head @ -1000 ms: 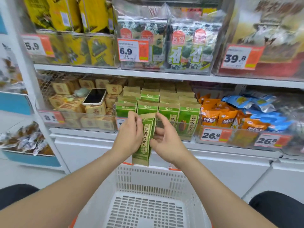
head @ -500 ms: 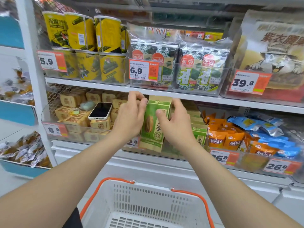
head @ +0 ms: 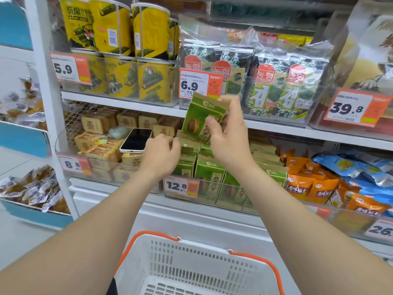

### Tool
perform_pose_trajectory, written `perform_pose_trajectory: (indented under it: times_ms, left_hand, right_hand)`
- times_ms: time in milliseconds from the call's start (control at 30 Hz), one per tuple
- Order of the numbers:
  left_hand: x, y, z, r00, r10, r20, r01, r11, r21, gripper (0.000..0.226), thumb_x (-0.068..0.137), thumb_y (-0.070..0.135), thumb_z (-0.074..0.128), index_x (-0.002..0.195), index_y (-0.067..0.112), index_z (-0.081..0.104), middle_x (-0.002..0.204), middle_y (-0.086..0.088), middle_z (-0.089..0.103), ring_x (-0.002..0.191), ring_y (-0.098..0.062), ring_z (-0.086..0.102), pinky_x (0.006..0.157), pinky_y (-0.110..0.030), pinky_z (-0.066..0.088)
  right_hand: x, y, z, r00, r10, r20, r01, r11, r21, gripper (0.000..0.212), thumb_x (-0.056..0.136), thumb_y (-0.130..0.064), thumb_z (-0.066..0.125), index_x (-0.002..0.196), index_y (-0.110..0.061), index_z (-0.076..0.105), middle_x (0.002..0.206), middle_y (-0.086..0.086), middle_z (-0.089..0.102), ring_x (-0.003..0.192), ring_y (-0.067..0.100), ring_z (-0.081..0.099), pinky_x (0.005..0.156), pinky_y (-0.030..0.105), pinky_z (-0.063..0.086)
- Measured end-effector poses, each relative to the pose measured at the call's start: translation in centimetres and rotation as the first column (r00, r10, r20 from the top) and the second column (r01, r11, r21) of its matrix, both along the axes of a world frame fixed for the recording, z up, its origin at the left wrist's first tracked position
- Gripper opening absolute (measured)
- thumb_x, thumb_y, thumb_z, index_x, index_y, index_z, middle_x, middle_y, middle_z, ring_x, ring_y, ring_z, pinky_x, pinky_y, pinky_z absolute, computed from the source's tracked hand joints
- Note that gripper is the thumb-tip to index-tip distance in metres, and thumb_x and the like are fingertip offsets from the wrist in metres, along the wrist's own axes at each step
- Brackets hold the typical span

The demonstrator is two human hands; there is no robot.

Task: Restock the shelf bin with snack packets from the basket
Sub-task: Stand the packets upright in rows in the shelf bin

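The basket is cut off at the bottom edge, below the shelf bin. The left hand sits at the bin's left end with its fingers curled; I cannot tell if it grips anything. Above the bin, the right hand pinches a snack packet. The packet is green with a brown top, is tilted, and shows a striped seed. The thumb hides part of it.

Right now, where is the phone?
In the head view, left of centre: the phone lies on tan snack boxes in the middle-shelf bin, just left of the left hand.
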State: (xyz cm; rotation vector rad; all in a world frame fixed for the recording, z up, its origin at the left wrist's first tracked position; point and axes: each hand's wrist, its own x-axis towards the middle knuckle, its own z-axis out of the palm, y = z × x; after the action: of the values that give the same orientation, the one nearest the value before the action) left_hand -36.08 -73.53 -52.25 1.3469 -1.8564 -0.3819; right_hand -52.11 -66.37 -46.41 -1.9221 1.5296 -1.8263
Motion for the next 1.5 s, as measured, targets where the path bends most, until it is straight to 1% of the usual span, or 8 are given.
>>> perform_pose_trajectory:
  times_ms: [167, 433, 600, 800, 967, 1100, 1367, 1500]
  left_hand:
    - [0.4, 0.0, 0.5, 0.996, 0.02, -0.088, -0.017, 0.999, 0.034, 0.028, 0.09, 0.027, 0.066, 0.067, 0.016, 0.077, 0.069, 0.001, 0.072, 0.074, -0.003, 0.06, 0.074, -0.024, 0.044]
    - [0.4, 0.0, 0.8, 0.976, 0.072, -0.206, -0.049, 0.992, 0.115, 0.013, 0.086, 0.023, 0.078, 0.074, 0.021, 0.083, 0.077, 0.012, 0.075, 0.083, 0.003, 0.058, 0.085, -0.021, 0.041]
    - [1.1, 0.5, 0.6, 0.967, 0.056, -0.247, -0.035, 0.995, 0.091, 0.01, 0.083, 0.021, 0.08, 0.076, 0.028, 0.084, 0.077, 0.017, 0.075, 0.087, -0.001, 0.067, 0.089, -0.025, 0.053]
    - [1.7, 0.3, 0.4, 0.972, 0.013, -0.233, 0.006, 0.996, 0.083, 0.011, 0.085, 0.022, 0.079, 0.083, 0.031, 0.085, 0.083, 0.014, 0.077, 0.086, -0.006, 0.071, 0.091, -0.032, 0.059]
    - [1.8, 0.3, 0.3, 0.984, -0.02, -0.179, 0.024, 1.0, 0.019, 0.012, 0.09, 0.022, 0.078, 0.088, 0.032, 0.085, 0.085, 0.018, 0.075, 0.081, -0.003, 0.068, 0.078, -0.021, 0.054]
    - [1.6, 0.1, 0.1, 0.985, -0.011, -0.173, 0.013, 1.0, 0.009, 0.013, 0.092, 0.021, 0.077, 0.09, 0.031, 0.084, 0.075, 0.018, 0.071, 0.071, -0.003, 0.065, 0.065, -0.017, 0.048]
    - [1.7, -0.2, -0.2, 0.976, -0.039, -0.214, 0.035, 0.999, -0.019, 0.014, 0.094, 0.02, 0.076, 0.095, 0.033, 0.082, 0.089, 0.018, 0.074, 0.084, -0.005, 0.07, 0.086, -0.036, 0.06]
    - [1.9, -0.2, -0.1, 0.973, -0.035, -0.23, 0.034, 0.999, -0.011, 0.009, 0.093, 0.024, 0.078, 0.092, 0.032, 0.083, 0.086, 0.02, 0.074, 0.086, -0.005, 0.069, 0.088, -0.033, 0.057]
  right_hand:
    - [0.9, -1.7, 0.2, 0.998, 0.033, 0.047, -0.037, 0.996, 0.077, 0.03, 0.101, -0.008, 0.06, 0.12, -0.028, 0.047, 0.098, 0.008, 0.069, 0.078, 0.024, 0.064, 0.076, 0.048, 0.056]
    - [1.0, -2.2, -0.3, 0.987, 0.015, 0.158, -0.018, 1.0, 0.023, 0.028, 0.1, -0.01, 0.062, 0.121, -0.023, 0.048, 0.097, 0.005, 0.069, 0.083, 0.029, 0.065, 0.077, 0.051, 0.054]
    - [1.5, -2.8, -1.7, 0.998, -0.056, 0.041, 0.047, 0.981, 0.188, 0.031, 0.101, -0.019, 0.062, 0.115, -0.038, 0.043, 0.092, 0.007, 0.067, 0.085, 0.031, 0.062, 0.079, 0.053, 0.055]
    - [2.1, -2.9, -1.7, 0.968, -0.151, -0.198, 0.194, 0.956, 0.218, 0.023, 0.098, -0.019, 0.07, 0.108, -0.023, 0.049, 0.081, -0.002, 0.058, 0.077, 0.013, 0.048, 0.058, 0.023, 0.033]
    - [2.0, -3.9, -2.0, 0.975, -0.116, -0.191, 0.167, 0.945, 0.28, 0.028, 0.098, -0.017, 0.07, 0.112, -0.03, 0.05, 0.094, 0.002, 0.065, 0.094, 0.028, 0.056, 0.068, 0.036, 0.04]
    - [1.6, -3.9, -1.3, 0.875, -0.114, -0.471, 0.296, 0.895, 0.334, 0.037, 0.095, -0.009, 0.07, 0.123, -0.025, 0.053, 0.106, 0.003, 0.067, 0.102, 0.028, 0.052, 0.09, 0.043, 0.04]
    - [3.2, -4.3, 0.1, 0.813, -0.061, -0.579, 0.268, 0.922, 0.279, 0.038, 0.091, -0.028, 0.072, 0.128, -0.021, 0.067, 0.119, 0.004, 0.072, 0.12, 0.034, 0.059, 0.096, 0.047, 0.053]
    - [3.2, -4.8, 0.1, 0.742, -0.081, -0.665, 0.305, 0.924, 0.228, 0.047, 0.094, -0.011, 0.072, 0.139, -0.022, 0.063, 0.119, 0.005, 0.074, 0.119, 0.031, 0.059, 0.089, 0.045, 0.056]
